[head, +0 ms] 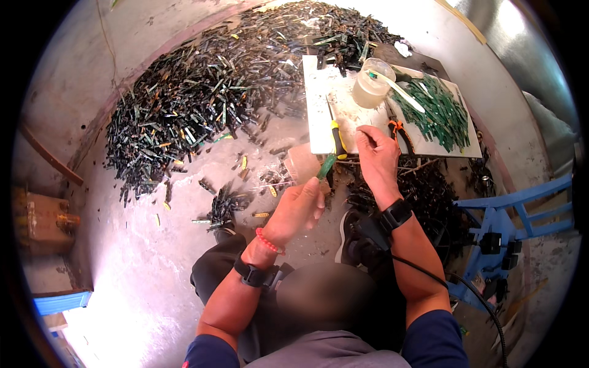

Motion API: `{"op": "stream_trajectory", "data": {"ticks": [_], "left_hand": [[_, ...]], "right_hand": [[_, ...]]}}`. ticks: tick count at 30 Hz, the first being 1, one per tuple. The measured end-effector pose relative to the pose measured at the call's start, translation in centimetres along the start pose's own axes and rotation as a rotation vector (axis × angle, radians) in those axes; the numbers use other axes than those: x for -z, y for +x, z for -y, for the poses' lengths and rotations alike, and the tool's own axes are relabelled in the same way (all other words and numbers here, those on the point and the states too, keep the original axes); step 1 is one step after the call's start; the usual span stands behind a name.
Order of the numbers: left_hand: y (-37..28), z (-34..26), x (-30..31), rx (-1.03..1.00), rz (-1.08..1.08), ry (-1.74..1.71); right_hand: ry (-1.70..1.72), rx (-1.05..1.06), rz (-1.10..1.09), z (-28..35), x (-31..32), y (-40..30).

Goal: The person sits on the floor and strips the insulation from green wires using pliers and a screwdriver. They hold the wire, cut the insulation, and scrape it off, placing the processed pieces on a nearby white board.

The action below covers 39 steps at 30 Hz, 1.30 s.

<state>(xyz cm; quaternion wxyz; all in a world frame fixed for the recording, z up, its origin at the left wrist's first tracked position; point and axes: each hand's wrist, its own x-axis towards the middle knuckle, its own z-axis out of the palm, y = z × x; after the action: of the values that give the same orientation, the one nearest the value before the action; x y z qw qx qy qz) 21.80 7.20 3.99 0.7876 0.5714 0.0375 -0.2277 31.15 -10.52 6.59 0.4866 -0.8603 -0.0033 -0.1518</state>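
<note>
My left hand [297, 204] pinches one end of a narrow green strip [327, 166], likely a circuit board, just off the front edge of a white board [320, 92]. My right hand [381, 158] is over the board's front edge, thumb and forefinger together; whether something small is between them I cannot tell. Between the hands lies a screwdriver with a yellow-and-black handle [339, 141]. Orange-and-black pliers [405, 135] lie right of my right hand. Behind them stands a clear plastic cup [366, 94] of cloudy liquid, a pale stick [405, 97] across its rim. Many green strips [437, 117] are heaped at the board's right.
A large heap of dark, narrow electronic pieces [184, 106] covers the floor at left and back. A smaller pile [225, 204] lies near my left foot; more pieces [423, 188] lie below the board. A blue stool [483, 257] stands at right, a cardboard box [48, 221] far left.
</note>
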Motion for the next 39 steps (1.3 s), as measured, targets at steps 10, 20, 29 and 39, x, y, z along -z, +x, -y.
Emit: {"op": "stream_trajectory", "data": {"ticks": [10,20,29,39], "left_hand": [[-0.2,-0.6,0.3,-0.004,-0.062,0.012],[0.0,-0.5,0.4,0.043,-0.076,-0.045],[-0.8,-0.6,0.4,-0.001,-0.082,-0.055],[-0.7,0.0,0.8,-0.061,-0.096,0.118]], "right_hand": [[-0.732,-0.121,0.062,-4.4,5.7,3.5],[-0.359,-0.477,0.197,-4.2,7.6,3.9],[0.98,-0.673,0.571,-1.0,11.1,-3.9],[0.186,-0.316,0.901,-0.6,8.5,-5.2]]}}
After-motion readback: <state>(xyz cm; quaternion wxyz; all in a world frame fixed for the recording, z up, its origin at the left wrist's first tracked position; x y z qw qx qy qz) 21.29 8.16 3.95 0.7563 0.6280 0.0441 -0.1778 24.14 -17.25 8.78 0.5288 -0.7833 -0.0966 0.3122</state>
